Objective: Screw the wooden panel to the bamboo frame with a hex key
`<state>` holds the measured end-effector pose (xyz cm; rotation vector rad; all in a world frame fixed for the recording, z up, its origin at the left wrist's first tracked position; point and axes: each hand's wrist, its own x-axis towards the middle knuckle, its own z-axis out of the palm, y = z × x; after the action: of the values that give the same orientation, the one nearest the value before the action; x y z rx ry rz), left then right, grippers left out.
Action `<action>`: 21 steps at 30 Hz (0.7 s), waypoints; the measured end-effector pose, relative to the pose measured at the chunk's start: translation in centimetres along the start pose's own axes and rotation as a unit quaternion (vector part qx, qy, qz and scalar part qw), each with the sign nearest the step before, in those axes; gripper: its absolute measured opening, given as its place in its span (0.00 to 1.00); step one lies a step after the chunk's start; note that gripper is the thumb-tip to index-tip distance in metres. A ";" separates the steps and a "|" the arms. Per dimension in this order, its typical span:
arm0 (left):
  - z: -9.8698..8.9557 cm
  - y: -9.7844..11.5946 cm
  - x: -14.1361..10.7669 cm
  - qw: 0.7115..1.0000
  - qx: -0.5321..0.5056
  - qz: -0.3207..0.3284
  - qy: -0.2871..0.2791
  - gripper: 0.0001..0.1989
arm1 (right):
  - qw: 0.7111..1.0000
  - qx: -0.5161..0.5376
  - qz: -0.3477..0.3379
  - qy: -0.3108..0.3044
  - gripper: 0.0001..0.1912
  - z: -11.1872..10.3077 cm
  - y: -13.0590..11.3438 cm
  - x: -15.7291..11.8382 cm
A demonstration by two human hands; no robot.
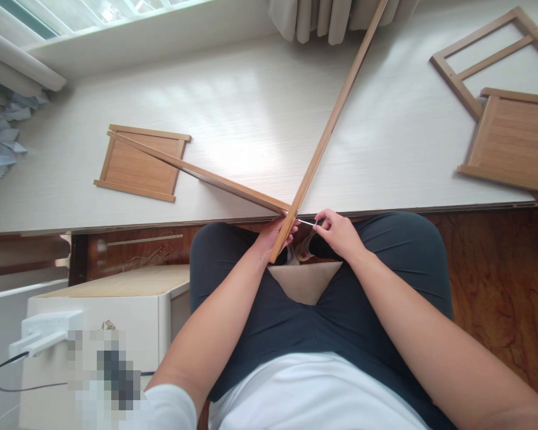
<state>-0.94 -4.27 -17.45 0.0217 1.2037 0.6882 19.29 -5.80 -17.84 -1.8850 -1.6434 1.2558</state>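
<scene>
Two wooden panels seen edge-on meet at a corner in front of my knees. The longer wooden panel [329, 128] runs up to the right, and the shorter wooden panel [233, 185] goes off to the left. My left hand [273, 234] wraps round the corner from below, its fingertips showing past the longer panel's edge. Between the thumb and fingers of my right hand [338, 236] is a thin, bent metal hex key [308, 223]. Its long arm points at the longer panel near the corner; the tip's contact with a screw is too small to make out.
A flat wooden panel [138, 164] lies at left on the white surface [242, 101]. At right are an open wooden frame [493, 57] and another panel [515, 140]. Curtains [314, 21] hang behind. A white cabinet [103, 304] with a plug [49, 334] and cable stands lower left.
</scene>
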 end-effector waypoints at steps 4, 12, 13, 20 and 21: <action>-0.1 -0.1 0.1 1.000 0.001 0.003 0.001 0.06 | 1.000 0.003 0.002 -0.005 0.07 0.0 0.0 0.0; -0.3 -0.2 0.3 1.000 -0.001 0.007 -0.007 0.06 | 1.000 0.001 -0.002 -0.001 0.11 -0.1 -0.2 -0.1; -0.3 -0.2 0.3 1.000 0.000 0.007 -0.007 0.06 | 1.000 0.002 -0.003 0.003 0.12 -0.1 -0.2 -0.1; -0.3 -0.2 0.3 1.000 -0.001 0.006 -0.006 0.05 | 1.000 -0.004 -0.006 0.003 0.11 -0.1 -0.3 -0.1; -0.3 -0.2 0.4 1.000 -0.002 0.005 -0.008 0.05 | 1.000 -0.003 -0.006 0.002 0.11 -0.1 -0.3 -0.1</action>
<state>-1.05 -4.37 -17.99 0.0298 1.1880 0.6991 19.16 -5.76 -17.57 -1.8782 -1.6552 1.2421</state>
